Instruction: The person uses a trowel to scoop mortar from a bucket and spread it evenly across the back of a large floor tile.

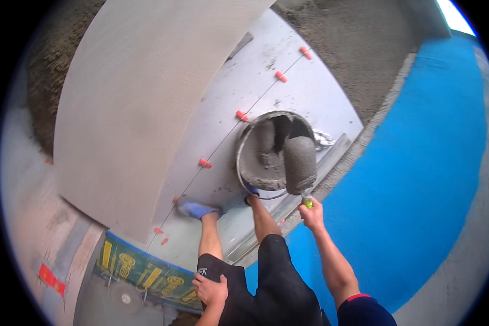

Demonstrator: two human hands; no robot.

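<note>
My right hand (pixel 312 214) grips the short yellow-green handle of a trowel (pixel 300 165), its rounded blade coated in grey mortar. The blade is over the right side of a round bucket (pixel 245 161) smeared with mortar inside and holding a grey mass. That bucket stands on pale floor tiles (pixel 201 136), just beyond my feet. My left hand (pixel 212 290) lies on my left thigh, fingers spread on the black shorts and holding nothing.
A large beige slab (pixel 130 103) with a finely ridged face covers the left. Red clips (pixel 242 116) line a tile joint. A metal straightedge (pixel 331 160) lies right of the bucket, crumpled foil (pixel 324 139) beside it. Blue-coated floor (pixel 407 163) extends right; rough mortar (pixel 358 49) lies beyond.
</note>
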